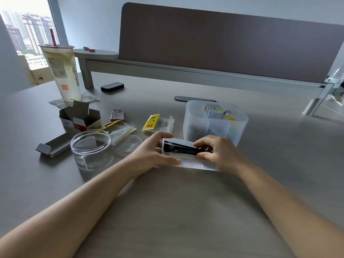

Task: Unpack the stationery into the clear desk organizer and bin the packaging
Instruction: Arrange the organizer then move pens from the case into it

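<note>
At the centre of the frame both hands hold a clear packet of black pens [183, 150] just above the worktop [167, 211]. The left hand [154, 153] grips the packet's left end; the right hand [216, 153] pinches the pens at its right end. The clear organizer [240, 127] stands just behind, partly filled. Torn wrappers [158, 123] and an empty jar [91, 151] lie to the left.
</note>
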A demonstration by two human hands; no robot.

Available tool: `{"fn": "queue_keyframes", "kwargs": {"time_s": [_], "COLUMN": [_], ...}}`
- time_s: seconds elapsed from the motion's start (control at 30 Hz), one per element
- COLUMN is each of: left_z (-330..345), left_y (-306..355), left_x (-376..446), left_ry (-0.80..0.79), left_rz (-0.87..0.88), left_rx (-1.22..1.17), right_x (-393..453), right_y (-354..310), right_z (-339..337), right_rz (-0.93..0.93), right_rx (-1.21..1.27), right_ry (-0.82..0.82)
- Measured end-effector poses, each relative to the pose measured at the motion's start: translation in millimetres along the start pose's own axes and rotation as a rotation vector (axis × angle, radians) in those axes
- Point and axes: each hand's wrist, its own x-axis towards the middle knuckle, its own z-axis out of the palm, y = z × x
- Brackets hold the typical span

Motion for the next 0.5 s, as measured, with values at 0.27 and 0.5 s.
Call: {"fn": "queue_keyframes", "kwargs": {"time_s": [0.27, 0.5], "left_z": [0.3, -1.3], "left_y": [0.6, -0.8], "left_x": [0.3, 2.2], "left_ry": [-0.017, -0.034], "left_rz": [-0.034, -0.051], "left_rx": [-0.024, -0.014], "right_x": [3.6, 5.9], "right_y": [-1.6, -4.2], "right_z": [-1.2, -6.1], "right_rz": [-0.012, 0.035], "right_rx": [-0.081, -0.007], "right_ry": [-0.076, -0.169]}}
